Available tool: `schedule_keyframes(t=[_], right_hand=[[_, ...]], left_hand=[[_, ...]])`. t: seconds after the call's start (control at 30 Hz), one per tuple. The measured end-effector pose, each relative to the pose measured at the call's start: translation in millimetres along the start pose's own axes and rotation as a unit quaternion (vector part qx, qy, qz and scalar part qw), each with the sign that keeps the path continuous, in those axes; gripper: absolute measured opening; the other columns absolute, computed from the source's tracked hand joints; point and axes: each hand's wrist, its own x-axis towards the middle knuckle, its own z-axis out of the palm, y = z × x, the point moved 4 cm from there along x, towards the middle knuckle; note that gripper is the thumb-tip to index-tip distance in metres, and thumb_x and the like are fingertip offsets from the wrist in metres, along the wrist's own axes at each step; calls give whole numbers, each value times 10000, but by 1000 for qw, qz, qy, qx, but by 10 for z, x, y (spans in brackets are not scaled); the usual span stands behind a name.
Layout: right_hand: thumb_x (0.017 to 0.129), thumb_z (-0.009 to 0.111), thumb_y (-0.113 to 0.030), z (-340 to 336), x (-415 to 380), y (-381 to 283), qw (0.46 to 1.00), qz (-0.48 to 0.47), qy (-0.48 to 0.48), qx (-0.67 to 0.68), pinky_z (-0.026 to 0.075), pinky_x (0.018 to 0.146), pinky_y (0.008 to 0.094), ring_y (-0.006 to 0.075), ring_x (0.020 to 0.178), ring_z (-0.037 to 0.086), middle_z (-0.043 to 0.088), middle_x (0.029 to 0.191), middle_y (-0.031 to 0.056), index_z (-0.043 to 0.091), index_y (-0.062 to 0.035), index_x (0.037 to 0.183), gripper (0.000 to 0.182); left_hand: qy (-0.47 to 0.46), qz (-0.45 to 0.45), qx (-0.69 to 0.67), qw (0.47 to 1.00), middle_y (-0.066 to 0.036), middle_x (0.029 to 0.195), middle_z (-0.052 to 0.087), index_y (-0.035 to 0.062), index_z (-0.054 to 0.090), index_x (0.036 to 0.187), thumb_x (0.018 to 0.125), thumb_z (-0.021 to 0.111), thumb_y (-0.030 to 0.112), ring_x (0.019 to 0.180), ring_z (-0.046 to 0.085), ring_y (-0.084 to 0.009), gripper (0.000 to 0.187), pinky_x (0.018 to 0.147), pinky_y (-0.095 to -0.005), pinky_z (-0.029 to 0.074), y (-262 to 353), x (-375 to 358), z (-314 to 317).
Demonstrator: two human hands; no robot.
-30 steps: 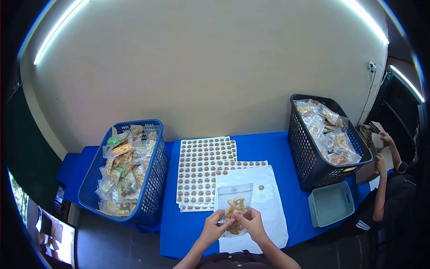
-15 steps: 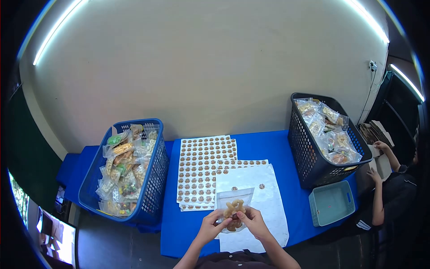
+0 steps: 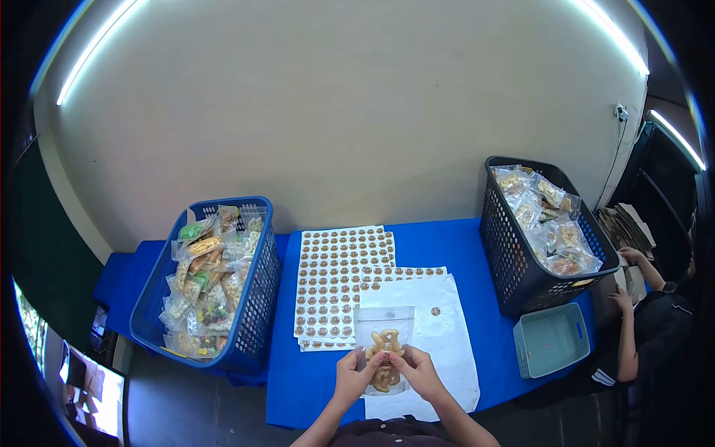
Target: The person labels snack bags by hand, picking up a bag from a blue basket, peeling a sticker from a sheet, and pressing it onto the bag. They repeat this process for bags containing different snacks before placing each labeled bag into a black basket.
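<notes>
A clear plastic snack pouch [image 3: 384, 319] is held up over the front of the table, with pale brown curled snacks in its lower half. My left hand [image 3: 353, 377] grips its left side and my right hand [image 3: 419, 375] its right side. Both thumbs meet on the pouch's front, over a small round brown sticker that they partly cover. Beneath the pouch lies a mostly bare white sticker sheet [image 3: 451, 357], on which one round sticker [image 3: 436, 311] shows. Sheets full of round brown stickers [image 3: 325, 287] lie to the left and behind it.
A blue basket [image 3: 257, 298] of filled snack pouches stands at the left. On the right are a black basket [image 3: 514, 276] of similar pouches and a small grey-green tray [image 3: 525, 350]. Another person's hands [image 3: 620, 296] handle cardboard at far right.
The pouch has straightened from a tilt and faces me more squarely, with my thumbs now together on its front. The other person's hands have shifted slightly downward.
</notes>
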Motion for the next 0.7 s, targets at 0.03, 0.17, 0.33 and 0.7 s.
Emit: schedule_keyframes(t=[0.03, 0.17, 0.33, 0.7], right_hand=[[856, 538, -192, -15, 1, 18, 1000, 8, -4, 0, 430, 720, 227, 84, 785, 533, 582, 891, 52, 533, 25, 979, 250], [863, 526, -210, 21, 3, -5, 998, 0, 24, 63, 429, 727, 234, 86, 796, 530, 579, 901, 54, 529, 18, 972, 253], [813, 596, -165, 32, -19, -54, 999, -11, 11, 37, 445, 726, 246, 87, 834, 537, 575, 929, 53, 512, 7, 999, 267], [784, 634, -183, 36, -53, -87, 1000, -15, -6, 21, 454, 719, 233, 85, 830, 541, 572, 916, 50, 507, -7, 986, 297]], left_hand=[[-7, -8, -4, 1000, 0, 620, 543, -9, 601, 771, 771, 642, 258, 564, 461, -30, 270, 479, -196, 364, 1, 0, -8], [-32, -26, -43, 998, -1, 623, 536, -13, 586, 810, 804, 605, 262, 578, 462, -32, 276, 489, -201, 372, -17, 19, -1], [-73, -7, -58, 996, -31, 685, 573, -18, 571, 865, 827, 574, 273, 622, 488, -43, 294, 510, -208, 391, 27, -15, 17], [-127, -55, 0, 990, -63, 743, 599, -9, 588, 935, 821, 576, 301, 699, 521, -64, 330, 608, -220, 427, 88, -36, -52]])
